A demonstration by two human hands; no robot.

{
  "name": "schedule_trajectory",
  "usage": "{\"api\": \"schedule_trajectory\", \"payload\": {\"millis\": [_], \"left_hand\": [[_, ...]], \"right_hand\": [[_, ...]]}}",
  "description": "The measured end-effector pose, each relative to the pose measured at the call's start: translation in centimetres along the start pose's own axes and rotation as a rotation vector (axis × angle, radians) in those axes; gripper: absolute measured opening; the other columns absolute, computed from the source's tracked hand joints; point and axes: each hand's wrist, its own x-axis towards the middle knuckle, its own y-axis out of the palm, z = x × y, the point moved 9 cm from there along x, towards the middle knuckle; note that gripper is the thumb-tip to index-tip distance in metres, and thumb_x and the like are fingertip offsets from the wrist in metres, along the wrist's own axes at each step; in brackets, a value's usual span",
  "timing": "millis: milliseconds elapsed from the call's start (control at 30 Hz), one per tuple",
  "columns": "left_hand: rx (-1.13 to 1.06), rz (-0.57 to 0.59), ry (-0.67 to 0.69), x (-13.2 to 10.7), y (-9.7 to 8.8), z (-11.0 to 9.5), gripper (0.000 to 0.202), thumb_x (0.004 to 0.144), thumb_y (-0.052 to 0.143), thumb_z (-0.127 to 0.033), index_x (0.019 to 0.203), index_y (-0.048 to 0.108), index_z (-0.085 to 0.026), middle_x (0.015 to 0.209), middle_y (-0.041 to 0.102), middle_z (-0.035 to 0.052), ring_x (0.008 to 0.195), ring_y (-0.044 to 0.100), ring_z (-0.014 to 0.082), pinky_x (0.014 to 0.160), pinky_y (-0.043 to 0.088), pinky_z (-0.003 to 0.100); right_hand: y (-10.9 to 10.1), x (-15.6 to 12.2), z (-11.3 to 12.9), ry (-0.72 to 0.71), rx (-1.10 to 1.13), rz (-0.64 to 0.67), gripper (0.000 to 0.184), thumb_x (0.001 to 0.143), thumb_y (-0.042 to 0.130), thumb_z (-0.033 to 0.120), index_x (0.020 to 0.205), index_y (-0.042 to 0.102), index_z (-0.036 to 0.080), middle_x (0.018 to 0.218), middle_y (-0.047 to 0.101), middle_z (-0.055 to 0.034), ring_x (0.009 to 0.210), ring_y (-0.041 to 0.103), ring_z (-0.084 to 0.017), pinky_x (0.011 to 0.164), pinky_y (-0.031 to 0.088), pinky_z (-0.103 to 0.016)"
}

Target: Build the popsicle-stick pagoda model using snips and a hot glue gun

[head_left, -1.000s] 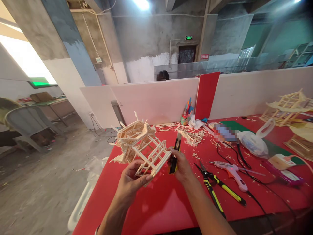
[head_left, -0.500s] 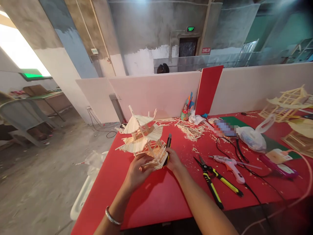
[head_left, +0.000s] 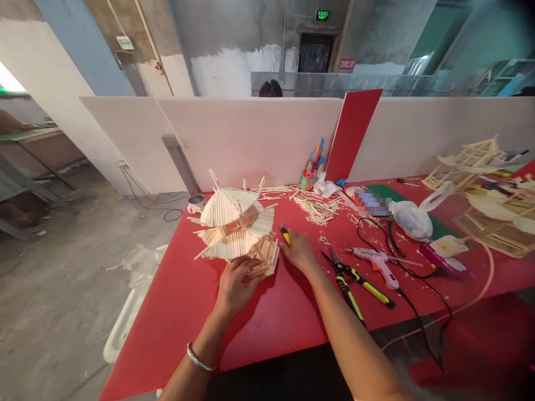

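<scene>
A small pagoda model (head_left: 236, 225) made of thin wooden sticks, with tiered roofs, stands near the left end of the red table (head_left: 267, 317). My left hand (head_left: 237, 284) grips its lower front edge; the fingertips are partly hidden by the base. Just right of the model, my right hand (head_left: 300, 250) is closed around a black and yellow utility knife (head_left: 285, 234), whose front end points away to the upper left. The knife is apart from the model.
Pliers (head_left: 355, 281), a pink glue gun (head_left: 378, 264) and cables lie to the right. Loose sticks (head_left: 320, 206) and a pen cup (head_left: 307, 179) are at the back, before a white partition (head_left: 251, 139). A mug (head_left: 195, 204) stands behind the model; another stick model (head_left: 493, 206) is far right.
My right hand has moved the knife away from the model's right side. The model now sits lower and more upright, still held by my left hand. The camera view has shifted.
</scene>
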Motion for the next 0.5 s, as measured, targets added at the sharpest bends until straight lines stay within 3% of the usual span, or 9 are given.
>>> {"api": "schedule_trajectory", "payload": {"millis": [100, 200, 267, 333, 400, 500], "left_hand": [[0.105, -0.011, 0.099, -0.7, 1.0, 0.1, 0.028, 0.071, 0.062, -0.014, 0.093, 0.077, -0.023, 0.092, 0.075, 0.0088, 0.082, 0.07, 0.0268, 0.072, 0.059, 0.039], [0.168, -0.016, 0.138, -1.1, 1.6, 0.5, 0.032, 0.069, 0.059, -0.012, 0.094, 0.076, -0.022, 0.088, 0.076, 0.0072, 0.076, 0.07, 0.0246, 0.067, 0.059, 0.036], [0.182, 0.004, 0.129, -1.1, 2.1, 0.9, 0.031, 0.07, 0.06, -0.012, 0.094, 0.076, -0.022, 0.086, 0.077, 0.0059, 0.074, 0.071, 0.0228, 0.067, 0.059, 0.033], [0.186, 0.031, 0.115, -1.2, 2.5, 1.2, 0.026, 0.073, 0.062, -0.015, 0.094, 0.076, -0.022, 0.083, 0.077, 0.0051, 0.073, 0.071, 0.0216, 0.07, 0.059, 0.032], [0.201, 0.031, 0.1, -1.2, 2.8, 1.4, 0.022, 0.075, 0.065, -0.019, 0.093, 0.076, -0.021, 0.081, 0.078, 0.0055, 0.073, 0.071, 0.0219, 0.072, 0.059, 0.033], [0.204, 0.022, 0.081, -1.2, 2.9, 1.5, 0.016, 0.075, 0.067, -0.02, 0.087, 0.077, -0.019, 0.08, 0.077, 0.0073, 0.074, 0.072, 0.024, 0.071, 0.058, 0.035]], "right_hand": [[-1.1, -1.8, 0.5, -0.115, -0.139, 0.015, 0.047, 0.083, 0.064, 0.025, 0.129, 0.06, 0.021, 0.13, 0.06, -0.0131, 0.126, 0.05, -0.03, 0.107, 0.032, -0.039], [-5.5, -4.1, -1.4, -0.198, -0.428, -0.12, 0.041, 0.091, 0.051, 0.031, 0.129, 0.06, 0.019, 0.127, 0.063, -0.0124, 0.119, 0.055, -0.028, 0.102, 0.038, -0.038], [-10.3, -5.5, -4.6, -0.098, -0.633, -0.304, 0.04, 0.093, 0.045, 0.03, 0.125, 0.063, 0.014, 0.119, 0.066, -0.0154, 0.111, 0.059, -0.029, 0.093, 0.044, -0.038], [-15.2, -6.7, -8.7, 0.112, -0.81, -0.472, 0.039, 0.088, 0.048, 0.029, 0.118, 0.066, 0.013, 0.112, 0.067, -0.019, 0.104, 0.062, -0.033, 0.081, 0.046, -0.04], [-18.0, -7.0, -12.7, 0.286, -0.908, -0.441, 0.046, 0.082, 0.054, 0.032, 0.121, 0.065, 0.01, 0.109, 0.067, -0.0241, 0.098, 0.064, -0.037, 0.072, 0.046, -0.04], [-19.6, -6.4, -16.5, 0.366, -0.841, -0.322, 0.051, 0.081, 0.052, 0.034, 0.124, 0.064, 0.009, 0.11, 0.068, -0.0238, 0.094, 0.066, -0.036, 0.07, 0.047, -0.04]]}}
